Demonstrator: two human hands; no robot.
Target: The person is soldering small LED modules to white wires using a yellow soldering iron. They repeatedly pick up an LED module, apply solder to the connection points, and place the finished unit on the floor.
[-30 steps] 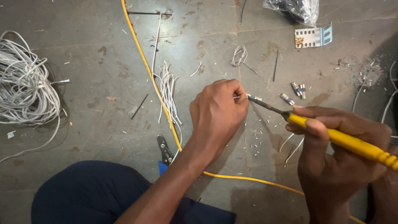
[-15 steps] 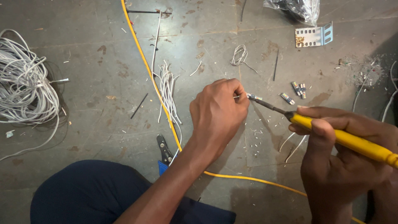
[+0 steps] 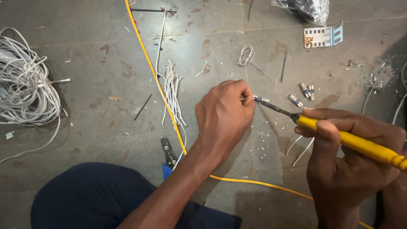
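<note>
The left hand (image 3: 222,116) pinches a small connector (image 3: 259,99) in a tight grip. The right hand (image 3: 352,157), at four o'clock, wraps the yellow soldering iron (image 3: 352,142), its tip touching the connector. Nothing has shifted since earlier

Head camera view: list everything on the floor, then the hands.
Cable coil: one, white, far left.
Long cable: one, yellow, top to bottom right.
Cut wire bundle: one, white, beside the yellow cable.
Wire loop: one, white, top centre.
Pliers: one, black with blue grip, by the knee.
Metal bracket: one, silver, top right.
Small connectors: about three, clear, right of centre.
Left hand: pinches a small connector.
Right hand: grips a yellow-handled tool, tip at the connector.
</note>
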